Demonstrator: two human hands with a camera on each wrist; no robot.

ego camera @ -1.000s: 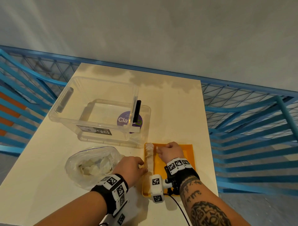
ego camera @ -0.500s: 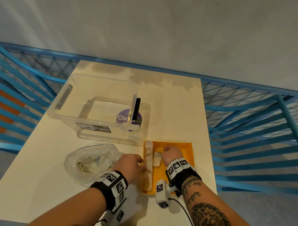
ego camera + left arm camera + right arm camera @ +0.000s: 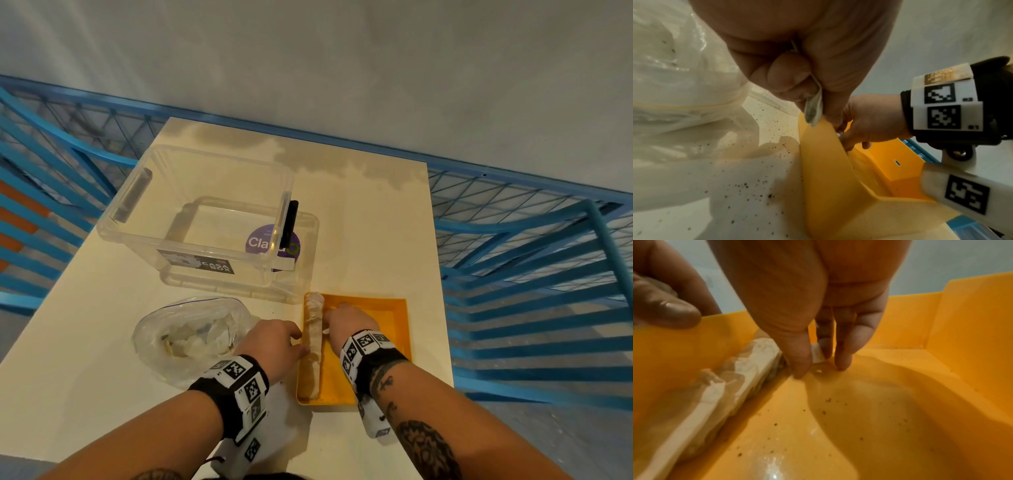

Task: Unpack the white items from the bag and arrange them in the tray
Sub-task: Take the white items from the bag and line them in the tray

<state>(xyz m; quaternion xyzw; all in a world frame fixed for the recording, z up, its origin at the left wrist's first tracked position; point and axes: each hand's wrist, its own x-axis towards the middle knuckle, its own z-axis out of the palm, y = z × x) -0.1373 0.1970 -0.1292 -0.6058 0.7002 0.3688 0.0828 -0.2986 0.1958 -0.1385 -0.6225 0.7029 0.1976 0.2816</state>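
My left hand [image 3: 274, 346] pinches one white piece [image 3: 813, 112] over the orange tray's [image 3: 399, 329] rim; my right hand [image 3: 346, 320] pinches another white piece [image 3: 818, 353] beside the row [image 3: 313, 342]. I should seat it snugly, since the bag [image 3: 188, 337] beyond my left hand holds more

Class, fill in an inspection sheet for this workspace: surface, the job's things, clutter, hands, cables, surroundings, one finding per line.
Surface: cream table, dark specks near the tray.
Job's things: yellow tray holds a row of white items along its left wall; clear bag to its left holds more.
Clutter: clear storage box standing on its lid behind the bag.
Hands: left hand at the tray's left rim, pinching a white item; right hand inside the tray, pinching a small white piece.
Cables: nothing seen.
Surroundings: grey wall; blue metal railing around the table.
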